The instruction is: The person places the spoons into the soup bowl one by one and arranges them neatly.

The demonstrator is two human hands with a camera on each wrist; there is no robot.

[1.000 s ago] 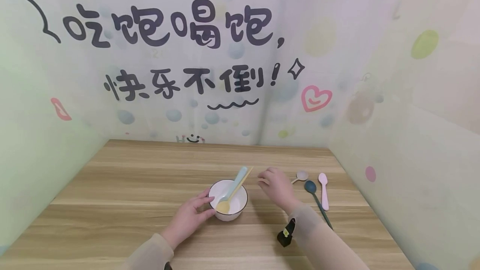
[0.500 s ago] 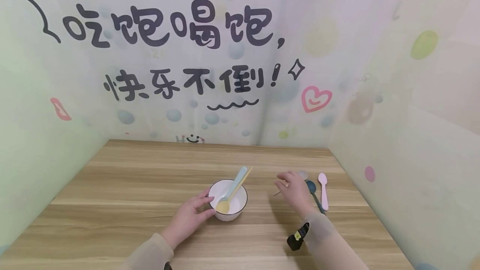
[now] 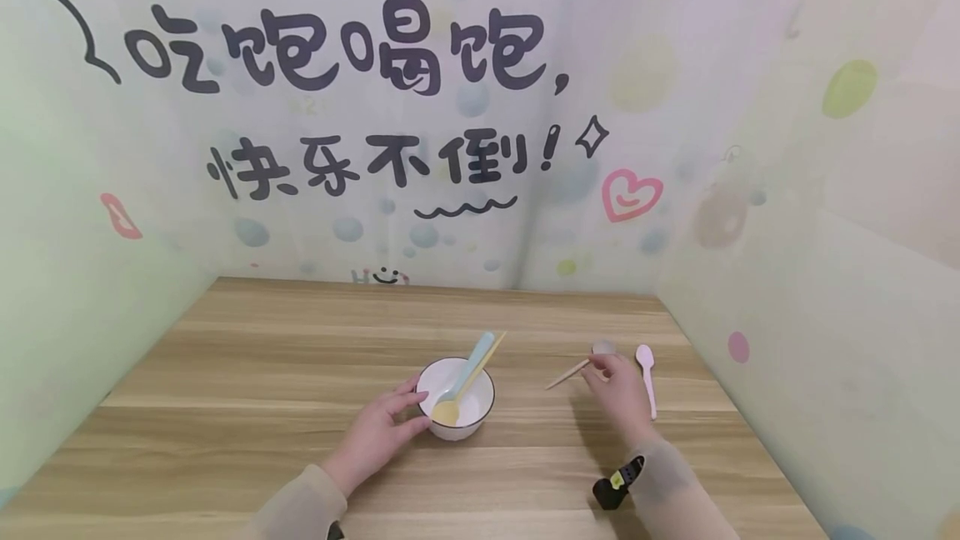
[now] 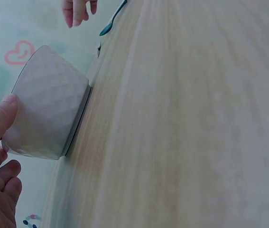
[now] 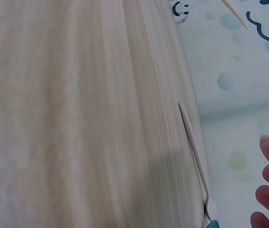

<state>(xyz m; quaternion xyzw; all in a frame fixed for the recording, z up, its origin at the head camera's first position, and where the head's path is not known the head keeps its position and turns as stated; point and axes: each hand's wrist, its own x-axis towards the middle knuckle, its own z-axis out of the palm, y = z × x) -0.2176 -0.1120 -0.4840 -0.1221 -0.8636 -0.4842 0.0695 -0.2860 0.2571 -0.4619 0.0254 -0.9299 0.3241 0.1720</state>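
Wooden bench. Left hand grips white bowl from 8 o'clock. Right hand, bowl's 3 o'clock, hovers, fingers loosely bent, holding nothing. Bowl upright mid-bench; inside, yellow spoon and blue spoon, handles toward 1 o'clock. Teal spoon lies beneath right hand; beige spoon at its 10, pink spoon at 2.
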